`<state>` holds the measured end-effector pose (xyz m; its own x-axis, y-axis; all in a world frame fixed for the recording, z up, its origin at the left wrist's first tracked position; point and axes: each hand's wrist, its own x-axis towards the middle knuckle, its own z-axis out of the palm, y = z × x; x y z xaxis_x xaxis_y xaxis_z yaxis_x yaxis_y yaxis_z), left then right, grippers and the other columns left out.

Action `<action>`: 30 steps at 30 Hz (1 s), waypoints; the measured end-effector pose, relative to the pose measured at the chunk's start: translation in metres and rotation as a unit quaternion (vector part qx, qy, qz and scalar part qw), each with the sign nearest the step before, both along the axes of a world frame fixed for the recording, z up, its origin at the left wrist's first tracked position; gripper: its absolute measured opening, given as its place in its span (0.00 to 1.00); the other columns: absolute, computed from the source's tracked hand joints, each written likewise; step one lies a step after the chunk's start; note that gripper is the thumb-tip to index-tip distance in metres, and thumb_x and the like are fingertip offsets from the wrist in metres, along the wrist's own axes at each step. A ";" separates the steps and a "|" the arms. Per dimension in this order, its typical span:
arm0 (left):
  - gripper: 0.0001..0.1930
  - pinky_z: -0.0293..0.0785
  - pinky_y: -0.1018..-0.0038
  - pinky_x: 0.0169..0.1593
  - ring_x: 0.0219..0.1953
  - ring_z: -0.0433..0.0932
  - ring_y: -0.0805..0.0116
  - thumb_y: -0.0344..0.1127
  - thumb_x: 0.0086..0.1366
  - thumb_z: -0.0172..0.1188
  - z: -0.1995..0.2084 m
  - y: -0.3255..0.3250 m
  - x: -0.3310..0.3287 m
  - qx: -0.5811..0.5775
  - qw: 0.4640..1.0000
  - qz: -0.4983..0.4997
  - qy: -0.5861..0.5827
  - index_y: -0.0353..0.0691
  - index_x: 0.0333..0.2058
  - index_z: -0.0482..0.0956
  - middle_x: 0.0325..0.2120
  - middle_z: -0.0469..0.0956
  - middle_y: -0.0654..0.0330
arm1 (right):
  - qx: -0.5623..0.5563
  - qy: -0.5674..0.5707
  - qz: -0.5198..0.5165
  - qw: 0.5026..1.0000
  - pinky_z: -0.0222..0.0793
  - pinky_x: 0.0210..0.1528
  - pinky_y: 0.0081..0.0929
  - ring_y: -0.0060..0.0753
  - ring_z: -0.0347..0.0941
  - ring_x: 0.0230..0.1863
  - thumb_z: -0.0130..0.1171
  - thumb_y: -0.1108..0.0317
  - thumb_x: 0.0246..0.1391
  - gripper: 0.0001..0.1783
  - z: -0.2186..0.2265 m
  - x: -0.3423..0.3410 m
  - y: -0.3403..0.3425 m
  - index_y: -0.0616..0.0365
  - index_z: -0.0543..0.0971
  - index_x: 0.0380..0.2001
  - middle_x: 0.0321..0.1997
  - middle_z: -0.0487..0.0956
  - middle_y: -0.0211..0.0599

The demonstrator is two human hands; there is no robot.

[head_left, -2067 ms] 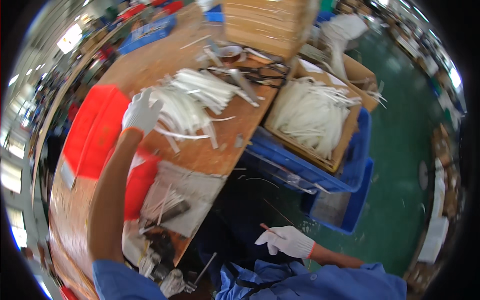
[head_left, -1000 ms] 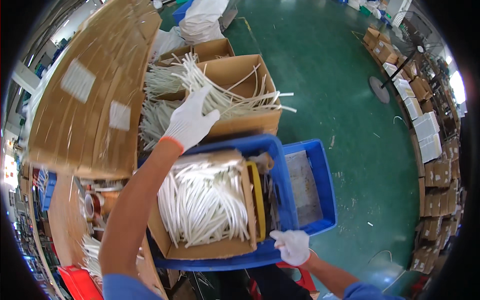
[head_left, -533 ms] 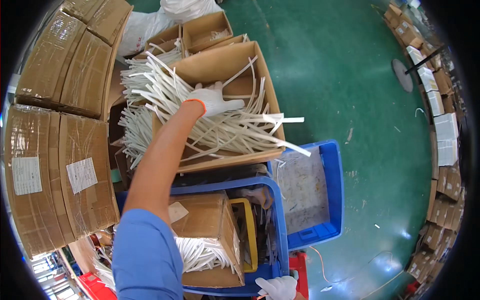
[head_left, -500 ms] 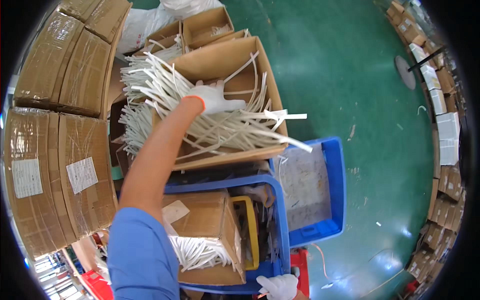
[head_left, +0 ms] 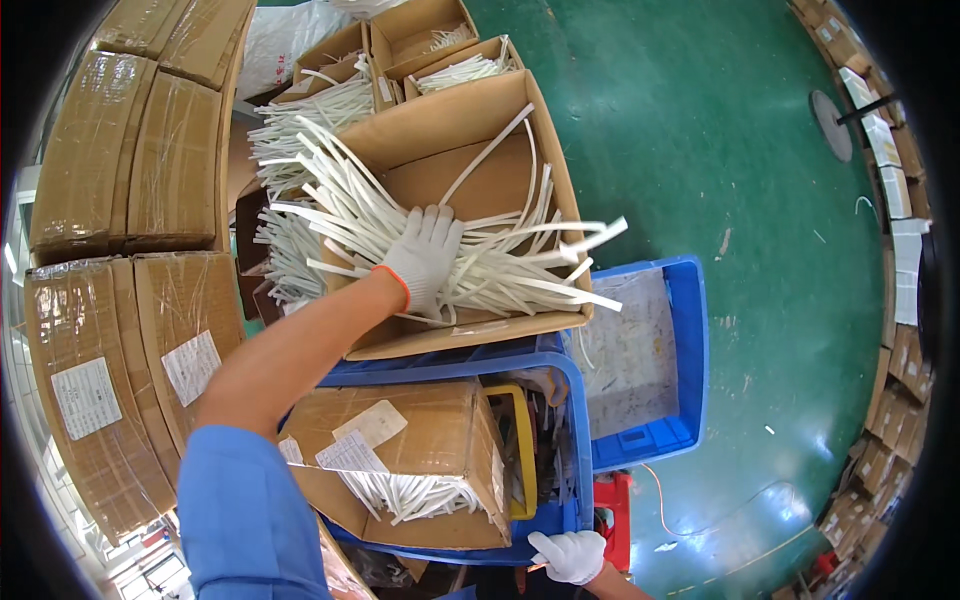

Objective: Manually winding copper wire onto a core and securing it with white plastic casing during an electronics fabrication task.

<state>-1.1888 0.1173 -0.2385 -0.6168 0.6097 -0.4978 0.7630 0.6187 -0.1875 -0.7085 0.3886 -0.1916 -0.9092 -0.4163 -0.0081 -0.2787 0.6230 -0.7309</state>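
The left hand (head_left: 425,255) lies open, fingers spread, on white tubes (head_left: 345,190) heaped in an open carton (head_left: 455,125), many ends jutting past its rim. The right hand (head_left: 572,556) is curled around a thin stick (head_left: 536,567) beside a blue crate (head_left: 577,400) holding a smaller box (head_left: 430,415).

Long, slim white strips (head_left: 510,270) lie loose in an open cardboard box (head_left: 430,125), heaped in a tangle across its left and near parts. Most are bent; ends fan over the box's left rim and jut past its right. Nearer than the box, a thin brownish rod (head_left: 537,567) shows one short end.
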 end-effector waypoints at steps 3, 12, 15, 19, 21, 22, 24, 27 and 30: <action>0.72 0.56 0.47 0.80 0.77 0.62 0.32 0.55 0.38 0.88 0.003 0.002 -0.006 0.012 0.998 0.021 -0.050 0.22 0.74 0.57 0.74 0.60 0.28 | -0.004 0.002 -0.006 1.000 0.60 0.18 0.34 0.30 0.72 0.16 0.72 0.56 0.56 0.19 0.001 -0.003 -0.001 0.47 0.88 0.50 0.19 0.73 0.22; 0.36 0.77 0.56 0.58 0.54 0.84 0.44 0.37 0.58 0.71 -0.023 0.004 -0.012 0.053 0.991 0.124 -0.008 0.27 0.63 0.71 0.52 0.82 0.39 | -0.015 -0.024 0.000 1.000 0.61 0.19 0.33 0.30 0.73 0.16 0.73 0.55 0.54 0.19 0.000 0.001 0.002 0.47 0.88 0.48 0.19 0.74 0.23; 0.19 0.78 0.57 0.52 0.46 0.87 0.47 0.32 0.65 0.63 -0.039 0.006 -0.001 0.058 0.990 0.122 0.029 0.32 0.54 0.78 0.42 0.87 0.46 | -0.013 -0.026 -0.002 1.000 0.62 0.19 0.34 0.30 0.74 0.17 0.73 0.54 0.56 0.19 0.000 0.002 0.001 0.46 0.88 0.49 0.20 0.74 0.23; 0.08 0.79 0.56 0.48 0.39 0.90 0.47 0.30 0.68 0.59 -0.045 0.007 -0.002 0.073 0.989 0.114 0.067 0.38 0.43 0.83 0.35 0.89 0.50 | -0.002 -0.012 0.003 1.000 0.63 0.20 0.33 0.29 0.73 0.17 0.70 0.50 0.61 0.21 0.000 0.003 0.003 0.47 0.86 0.52 0.20 0.73 0.23; 0.08 0.81 0.55 0.46 0.40 0.91 0.47 0.31 0.68 0.60 -0.034 0.015 -0.014 0.059 0.993 0.095 0.045 0.38 0.41 0.86 0.35 0.90 0.48 | -0.002 -0.007 0.002 1.000 0.63 0.20 0.32 0.28 0.73 0.17 0.69 0.47 0.64 0.21 -0.002 0.006 0.002 0.47 0.86 0.52 0.20 0.72 0.23; 0.08 0.82 0.54 0.45 0.40 0.91 0.46 0.31 0.67 0.60 -0.026 0.016 -0.021 0.050 0.994 0.088 0.036 0.38 0.40 0.88 0.35 0.91 0.47 | 0.003 -0.008 0.004 1.000 0.63 0.20 0.32 0.28 0.73 0.17 0.69 0.48 0.64 0.20 -0.001 0.006 0.002 0.46 0.86 0.52 0.20 0.72 0.23; 0.11 0.86 0.53 0.44 0.42 0.92 0.46 0.31 0.66 0.61 -0.009 0.023 -0.034 -0.026 0.995 0.099 0.007 0.40 0.37 0.93 0.37 0.92 0.46 | 0.013 -0.011 0.006 1.000 0.64 0.20 0.32 0.28 0.74 0.17 0.70 0.48 0.64 0.19 0.001 0.005 0.002 0.45 0.85 0.51 0.20 0.72 0.23; 0.11 0.88 0.53 0.43 0.41 0.92 0.44 0.30 0.62 0.63 0.039 0.033 -0.043 -0.076 0.994 0.080 0.020 0.41 0.36 0.95 0.36 0.91 0.44 | 0.019 -0.014 -0.003 1.000 0.65 0.20 0.34 0.29 0.74 0.17 0.70 0.48 0.63 0.18 0.002 0.006 0.000 0.44 0.85 0.49 0.20 0.72 0.23; 0.10 0.87 0.52 0.43 0.41 0.92 0.44 0.31 0.61 0.65 0.079 0.024 -0.044 -0.089 0.992 0.084 0.043 0.40 0.36 0.95 0.36 0.91 0.45 | 0.024 -0.011 -0.005 1.000 0.67 0.22 0.36 0.31 0.75 0.18 0.70 0.48 0.63 0.18 0.003 0.010 -0.001 0.43 0.85 0.50 0.21 0.74 0.24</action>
<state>-1.2330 0.1413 -0.1595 -0.7464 0.4021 -0.5303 0.6292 0.6861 -0.3652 -0.6987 0.3872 -0.1883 -0.9130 -0.4050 -0.0482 -0.2555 0.6600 -0.7065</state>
